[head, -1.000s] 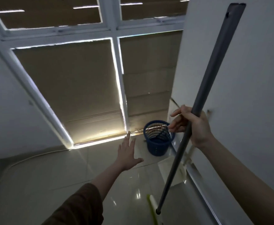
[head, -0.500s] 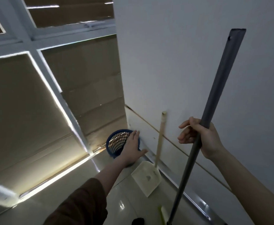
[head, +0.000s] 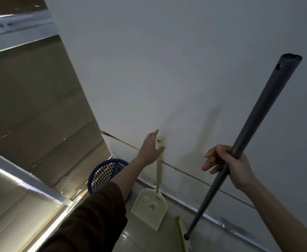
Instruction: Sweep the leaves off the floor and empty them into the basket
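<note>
My right hand (head: 229, 166) is shut on a long grey broom handle (head: 254, 122) that slants up to the right; a green strip of the broom head (head: 180, 233) shows low in view. My left hand (head: 150, 150) is open, fingers spread at the top of a cream dustpan's handle (head: 158, 175), which leans against the white wall. The dustpan's scoop (head: 149, 206) rests on the floor with a few small leaf bits in it. A blue mesh basket (head: 105, 171) stands in the corner just left of the dustpan, partly hidden by my left forearm.
A white wall (head: 185, 70) fills the right and centre, with a metal strip (head: 212, 220) along its base. White-framed windows with tan blinds (head: 36, 115) take up the left side. Glossy floor tiles (head: 130, 240) lie below.
The view has swung right toward the wall. My left hand has moved from the basket's rim up to the top of the dustpan handle. My right hand still grips the broom handle.
</note>
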